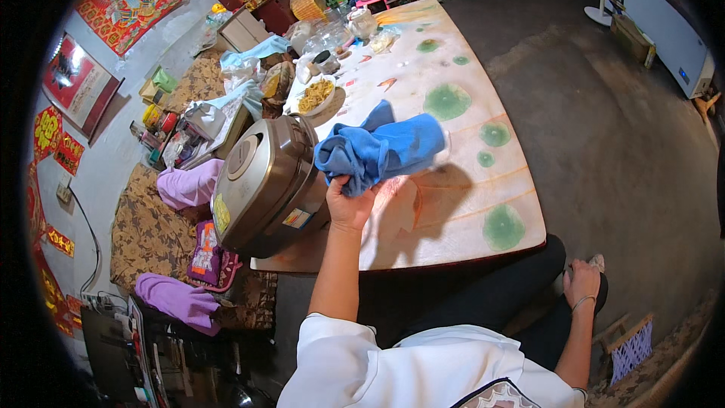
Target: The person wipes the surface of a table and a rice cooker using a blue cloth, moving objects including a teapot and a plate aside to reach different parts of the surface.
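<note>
My left hand [350, 204] grips a crumpled blue cloth [391, 150] and holds it up over the table [396, 232], where a shadow falls below. Something pale and clear shows at the cloth's right end; what it is I cannot tell. Just left of this hand stands a brown and silver rice cooker [266, 181] with its lid down. My right hand [582, 280] rests on my knee, fingers bent, a bangle at the wrist; nothing shows in it. Behind the cloth, a plate of yellowish food [316, 96] sits on the table.
A dark-lidded jar [325, 62], plastic bags and a white teapot [361, 22] stand at the table's far left. Purple cloths [190, 184] lie over the brown patterned sofa [147, 232] at left. A small stool [628, 351] is at lower right, a white chest freezer [651, 28] at upper right.
</note>
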Demonstrator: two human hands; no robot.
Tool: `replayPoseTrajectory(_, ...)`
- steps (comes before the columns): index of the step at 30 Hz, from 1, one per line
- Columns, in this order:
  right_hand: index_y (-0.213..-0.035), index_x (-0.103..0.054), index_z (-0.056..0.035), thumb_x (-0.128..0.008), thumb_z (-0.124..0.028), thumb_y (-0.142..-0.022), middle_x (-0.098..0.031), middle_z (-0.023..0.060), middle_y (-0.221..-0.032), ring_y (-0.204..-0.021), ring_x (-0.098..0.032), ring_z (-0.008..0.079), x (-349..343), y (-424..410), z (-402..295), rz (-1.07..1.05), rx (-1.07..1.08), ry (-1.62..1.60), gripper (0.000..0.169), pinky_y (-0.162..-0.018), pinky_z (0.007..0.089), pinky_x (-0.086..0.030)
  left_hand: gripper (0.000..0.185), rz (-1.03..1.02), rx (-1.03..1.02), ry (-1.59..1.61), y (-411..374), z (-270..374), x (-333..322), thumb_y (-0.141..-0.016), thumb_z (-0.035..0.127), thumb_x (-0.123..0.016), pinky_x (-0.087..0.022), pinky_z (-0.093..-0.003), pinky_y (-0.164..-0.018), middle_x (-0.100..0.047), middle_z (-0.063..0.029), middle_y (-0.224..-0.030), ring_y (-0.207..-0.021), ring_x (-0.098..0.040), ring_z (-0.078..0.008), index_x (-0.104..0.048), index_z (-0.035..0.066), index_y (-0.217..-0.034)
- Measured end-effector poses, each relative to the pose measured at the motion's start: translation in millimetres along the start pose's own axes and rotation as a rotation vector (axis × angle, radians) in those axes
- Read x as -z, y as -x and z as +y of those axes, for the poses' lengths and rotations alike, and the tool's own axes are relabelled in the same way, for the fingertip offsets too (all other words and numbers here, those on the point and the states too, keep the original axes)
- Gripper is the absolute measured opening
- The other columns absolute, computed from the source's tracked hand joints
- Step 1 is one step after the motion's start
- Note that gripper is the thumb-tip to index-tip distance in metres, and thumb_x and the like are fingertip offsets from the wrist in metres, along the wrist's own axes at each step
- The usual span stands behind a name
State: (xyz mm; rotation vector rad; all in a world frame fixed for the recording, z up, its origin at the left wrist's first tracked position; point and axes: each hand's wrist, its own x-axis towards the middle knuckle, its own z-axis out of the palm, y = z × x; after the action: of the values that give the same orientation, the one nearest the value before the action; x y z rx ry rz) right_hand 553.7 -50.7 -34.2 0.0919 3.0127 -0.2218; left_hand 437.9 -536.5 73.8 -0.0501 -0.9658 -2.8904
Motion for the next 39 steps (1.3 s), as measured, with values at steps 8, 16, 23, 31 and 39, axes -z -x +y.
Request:
replayPoseTrajectory(8,-0.093,-0.064,-0.0025,-0.066,-0.013,-0.077,-0.066,0.0157,-0.091,-0.09,-0.062,0.0313,-1.2,-3.1,-7.7,-0.01,0.053,0.013,0.019,-0.083,0.0409,-0.047,0.057,0.48,-0.354,-1.361,54.7,-1.2,40.7,-0.081,0.006,-0.062,-0.04,-0.0462,-0.1,-0.049,-0.0197,-0.134,-0.121,-0.049,-0.0325,-0.044,0.006,-0.136)
replayPoseTrajectory(16,-0.089,-0.064,-0.0051,-0.064,-0.016,-0.078,-0.066,0.0129,-0.088,-0.089,-0.063,0.0283,-5.2,-4.3,-0.4,0.041,0.096,0.01,0.016,-0.079,0.04,-0.046,0.091,0.252,-0.163,-2.046,5.9,-62.6,-14.4,-0.066,0.059,-0.078,-0.02,-0.0594,-0.11,-0.024,-0.026,-0.151,-0.138,-0.02,-0.0465,-0.044,0.022,-0.141)
replayPoseTrajectory(23,-0.092,-0.063,-0.0051,-0.062,-0.021,-0.082,-0.066,0.0129,-0.091,-0.091,-0.063,0.029,-10.4,-2.9,8.4,0.014,0.045,0.023,0.019,-0.08,0.0401,-0.045,0.073,-0.202,-0.355,-2.149,-17.2,-156.1,-63.2,-0.066,0.061,-0.075,-0.028,-0.0615,-0.101,-0.036,-0.0257,-0.139,-0.129,-0.028,-0.0491,-0.06,0.02,-0.125)
replayPoseTrajectory(31,-0.092,-0.065,-0.0068,-0.06,-0.025,-0.085,-0.067,0.0121,-0.093,-0.091,-0.064,0.028,-6.7,1.6,12.4,-0.05,0.056,0.05,0.02,-0.08,0.0401,-0.046,0.059,-0.724,-0.36,-2.016,27.3,-195.7,-100.7,-0.069,0.053,-0.072,-0.03,-0.0625,-0.101,-0.039,-0.0229,-0.139,-0.13,-0.031,-0.0477,-0.062,0.024,-0.12)
replayPoseTrajectory(39,-0.096,-0.064,-0.0081,-0.056,-0.028,-0.089,-0.067,0.0113,-0.095,-0.092,-0.064,0.0257,0.3,19.2,25.9,-0.052,0.001,0.084,0.022,-0.081,0.0382,-0.044,0.048,-0.2,-0.394,-2.249,-127.6,-205.0,-45.6,-0.08,0.044,-0.064,-0.035,-0.064,-0.095,-0.041,-0.0164,-0.142,-0.131,-0.035,-0.042,-0.058,0.029,-0.125)
